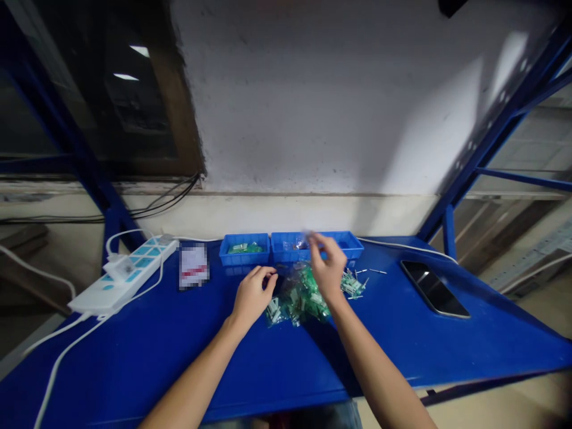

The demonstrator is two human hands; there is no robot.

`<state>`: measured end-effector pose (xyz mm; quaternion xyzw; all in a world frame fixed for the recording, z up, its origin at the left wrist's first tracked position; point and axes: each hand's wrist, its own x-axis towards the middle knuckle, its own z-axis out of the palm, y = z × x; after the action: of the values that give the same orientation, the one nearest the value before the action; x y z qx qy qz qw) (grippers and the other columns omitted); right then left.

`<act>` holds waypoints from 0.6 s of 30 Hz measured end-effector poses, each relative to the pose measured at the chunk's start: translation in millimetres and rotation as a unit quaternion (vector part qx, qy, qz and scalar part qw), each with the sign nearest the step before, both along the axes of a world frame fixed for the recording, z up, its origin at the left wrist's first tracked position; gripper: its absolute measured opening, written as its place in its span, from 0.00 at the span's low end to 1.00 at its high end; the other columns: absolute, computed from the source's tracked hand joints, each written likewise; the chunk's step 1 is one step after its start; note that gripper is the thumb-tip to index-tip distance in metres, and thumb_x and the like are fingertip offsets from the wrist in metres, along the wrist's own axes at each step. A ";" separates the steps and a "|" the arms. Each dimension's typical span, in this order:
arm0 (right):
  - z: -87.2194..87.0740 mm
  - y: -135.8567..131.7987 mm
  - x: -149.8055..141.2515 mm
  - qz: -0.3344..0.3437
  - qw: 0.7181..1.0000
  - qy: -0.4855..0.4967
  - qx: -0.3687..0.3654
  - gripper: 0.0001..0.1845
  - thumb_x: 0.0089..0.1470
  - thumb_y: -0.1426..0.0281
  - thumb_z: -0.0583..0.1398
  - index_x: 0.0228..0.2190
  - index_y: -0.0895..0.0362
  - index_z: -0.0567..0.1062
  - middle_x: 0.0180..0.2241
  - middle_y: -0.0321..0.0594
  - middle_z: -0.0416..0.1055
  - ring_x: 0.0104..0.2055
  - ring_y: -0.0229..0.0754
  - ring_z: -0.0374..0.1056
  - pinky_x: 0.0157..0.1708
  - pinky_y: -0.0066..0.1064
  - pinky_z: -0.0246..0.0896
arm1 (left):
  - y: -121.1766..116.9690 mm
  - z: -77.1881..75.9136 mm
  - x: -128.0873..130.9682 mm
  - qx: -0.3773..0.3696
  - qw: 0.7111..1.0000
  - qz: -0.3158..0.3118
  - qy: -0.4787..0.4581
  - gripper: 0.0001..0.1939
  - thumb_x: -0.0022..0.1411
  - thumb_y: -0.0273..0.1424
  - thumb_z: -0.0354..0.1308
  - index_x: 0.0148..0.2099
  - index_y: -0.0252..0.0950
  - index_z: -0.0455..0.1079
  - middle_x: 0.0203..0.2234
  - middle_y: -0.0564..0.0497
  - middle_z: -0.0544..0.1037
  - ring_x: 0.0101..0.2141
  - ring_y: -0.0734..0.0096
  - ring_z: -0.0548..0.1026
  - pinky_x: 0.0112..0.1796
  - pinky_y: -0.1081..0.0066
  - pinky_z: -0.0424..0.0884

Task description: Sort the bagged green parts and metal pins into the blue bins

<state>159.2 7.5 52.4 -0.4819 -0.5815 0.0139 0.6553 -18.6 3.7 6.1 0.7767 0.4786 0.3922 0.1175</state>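
My right hand [329, 264] is raised over the front of the long blue bin [353, 245], thumb and fingers pinched on a small clear plastic bag [307, 236] that is blurred by motion. To its left, my left hand [254, 293] hovers low with thumb and fingertips brought together; what they hold, if anything, I cannot make out. Between and below the hands lies a heap of small clear bags [308, 298] with green and white parts inside. Loose screws and pale green wall plugs [354, 285] lie right of the heap, partly behind my right wrist.
A smaller blue bin [245, 257] with green bagged parts stands at the back. On the blue table [179, 369] a white power strip [127, 277] with trailing cords lies left, beside a blurred-out packet [193, 265]. A phone [434, 288] lies right. Blue frame posts flank the table.
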 end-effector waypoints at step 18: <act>-26.0 0.9 -24.4 0.144 0.954 0.013 -0.262 0.26 0.56 0.52 0.49 0.25 0.58 0.75 0.17 0.36 0.68 0.21 0.37 0.63 0.26 0.28 0.56 | 28.8 -3.8 -2.8 0.003 0.994 0.009 -0.112 0.11 0.62 0.35 0.50 0.40 0.39 0.73 0.33 0.49 0.78 0.32 0.68 0.75 0.34 0.72 0.68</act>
<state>134.9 8.4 26.4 -0.5473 -0.6124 0.2661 0.5047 -21.4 32.5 2.4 0.7242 0.4679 0.4792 0.1641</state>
